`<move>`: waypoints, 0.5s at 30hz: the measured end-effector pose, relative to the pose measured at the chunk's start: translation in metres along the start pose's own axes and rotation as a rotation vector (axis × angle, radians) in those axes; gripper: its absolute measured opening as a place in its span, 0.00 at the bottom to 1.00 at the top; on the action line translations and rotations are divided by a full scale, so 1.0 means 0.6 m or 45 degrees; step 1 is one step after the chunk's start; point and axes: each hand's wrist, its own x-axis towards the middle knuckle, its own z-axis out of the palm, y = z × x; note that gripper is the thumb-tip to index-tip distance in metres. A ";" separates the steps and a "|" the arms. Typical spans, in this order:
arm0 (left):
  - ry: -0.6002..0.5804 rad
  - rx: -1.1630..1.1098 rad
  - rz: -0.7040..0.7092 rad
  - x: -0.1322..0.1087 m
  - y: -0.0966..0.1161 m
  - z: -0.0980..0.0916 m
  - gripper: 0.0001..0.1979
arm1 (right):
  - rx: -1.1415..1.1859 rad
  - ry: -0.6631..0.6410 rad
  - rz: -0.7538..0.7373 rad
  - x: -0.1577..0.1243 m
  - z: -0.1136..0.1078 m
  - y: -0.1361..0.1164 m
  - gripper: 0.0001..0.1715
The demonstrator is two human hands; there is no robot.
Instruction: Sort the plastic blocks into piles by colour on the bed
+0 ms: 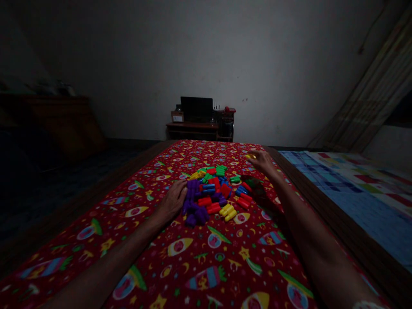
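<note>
R hand (262,162) is up over the cloth, just beyond the pile's right side, grip pinched tight: thumb & fingertips on a small yellow piece (250,156), only part of it showing, so exact shape's hard to get. L hand (174,201) is down flat-ish, palm under, fingers close together & tips right against the purple pieces (193,189) at the pile's left edge; can't tell if its grip has hold of any, the undersides are hidden.

Main pile (215,184) sits between the hands: glossy, prob. plastic, stubby rounded tubes joined side by side, red, blue, green & purple, overlapping so the lower ones are part covered. Yellow block (228,212) at the near edge, red pieces (244,200) just right of it, R arm's shadow darkening that side.

All on a red cloth (174,266), soft-looking, printed w/ rockets, stars, etc. Pale band (368,305) at the R wrist, cut off by the bottom edge. Far end: dark monitor (196,108) on a small desk (192,126). Furniture (64,124) off left is v. dim, details lost.
</note>
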 end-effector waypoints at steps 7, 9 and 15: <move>0.011 0.018 -0.019 0.000 0.001 0.001 0.21 | -0.198 0.141 0.361 -0.019 -0.029 0.116 0.22; 0.013 0.017 -0.015 -0.001 0.001 0.001 0.21 | -0.208 0.054 0.376 -0.024 -0.022 0.125 0.20; 0.017 0.007 -0.010 -0.002 0.000 0.002 0.22 | -0.248 0.093 0.324 -0.014 -0.030 0.098 0.20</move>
